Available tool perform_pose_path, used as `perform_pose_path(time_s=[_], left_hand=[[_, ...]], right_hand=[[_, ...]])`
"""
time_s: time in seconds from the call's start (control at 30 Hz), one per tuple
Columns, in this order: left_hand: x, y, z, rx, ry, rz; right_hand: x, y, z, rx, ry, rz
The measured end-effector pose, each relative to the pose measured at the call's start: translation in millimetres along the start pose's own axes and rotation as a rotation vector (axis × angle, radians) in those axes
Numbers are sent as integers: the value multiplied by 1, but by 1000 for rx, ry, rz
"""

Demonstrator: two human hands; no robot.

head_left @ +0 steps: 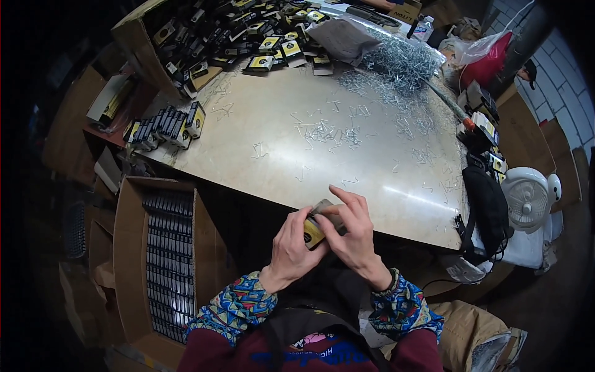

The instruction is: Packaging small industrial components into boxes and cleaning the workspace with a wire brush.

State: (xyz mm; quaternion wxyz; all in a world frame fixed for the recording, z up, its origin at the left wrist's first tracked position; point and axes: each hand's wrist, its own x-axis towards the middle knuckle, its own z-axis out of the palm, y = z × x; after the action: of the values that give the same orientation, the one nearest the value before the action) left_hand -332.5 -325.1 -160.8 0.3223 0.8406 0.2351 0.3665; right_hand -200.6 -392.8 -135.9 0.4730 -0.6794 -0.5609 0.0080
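Near the table's front edge, my left hand [292, 247] is wrapped round a small black and yellow cardboard box [312, 234]. The fingers of my right hand [353, 233] are bent at the box's upper end, where a greyish flap [321, 205] shows; the right index finger sticks out. Whether the right fingertips pinch the flap or something inside is hidden. On the table ahead lie loose bent metal wire pieces [327, 133]. A heap of similar black and yellow boxes [268, 44] covers the far left.
A row of small boxes [167, 127] stands at the table's left edge. Below it, a large carton [132, 248] holds packed rows of boxes. A big pile of wire pieces [403, 62] lies far right, beside a green-handled tool [447, 99]. A white fan [527, 197] stands at right.
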Motion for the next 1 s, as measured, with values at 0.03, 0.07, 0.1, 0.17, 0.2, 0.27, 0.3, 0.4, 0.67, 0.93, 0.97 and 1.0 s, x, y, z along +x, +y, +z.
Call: perform_pose_path(time_s=[0.03,0.07,0.1,0.17,0.2,0.27,0.3,0.4,0.67,0.93,0.97,1.0], left_hand=[[1,-2,-3,12,-3,-22],[1,-4,-5,24,-6,-45],[0,-8,-6,40,-10,-32],[0,-6,-8,32,-12,-46],[-1,-6,-8,24,-15,-60],[1,-7,-5,68,-3,31],[2,-7,-3,109,7,123],[4,0,-2,91,32,124],[3,-5,-8,77,10,69],[5,-4,-9,-175,-4,-167],[8,0,-10,-150,-5,-90],[6,-1,-9,-151,-7,-89]], right_hand=[[-1,2,1,17,25,79],[-2,4,1,18,23,78],[-3,6,0,70,-2,137],[-4,7,-5,119,-4,162],[-2,3,-5,122,-7,161],[4,-11,-9,-27,56,-34],[5,-16,-7,-4,30,-81],[3,-6,2,-16,91,-135],[0,-4,-5,106,-150,-64],[-8,1,-16,136,-32,12],[-4,-5,-10,91,-24,-45],[-8,-5,-10,90,-22,-44]])
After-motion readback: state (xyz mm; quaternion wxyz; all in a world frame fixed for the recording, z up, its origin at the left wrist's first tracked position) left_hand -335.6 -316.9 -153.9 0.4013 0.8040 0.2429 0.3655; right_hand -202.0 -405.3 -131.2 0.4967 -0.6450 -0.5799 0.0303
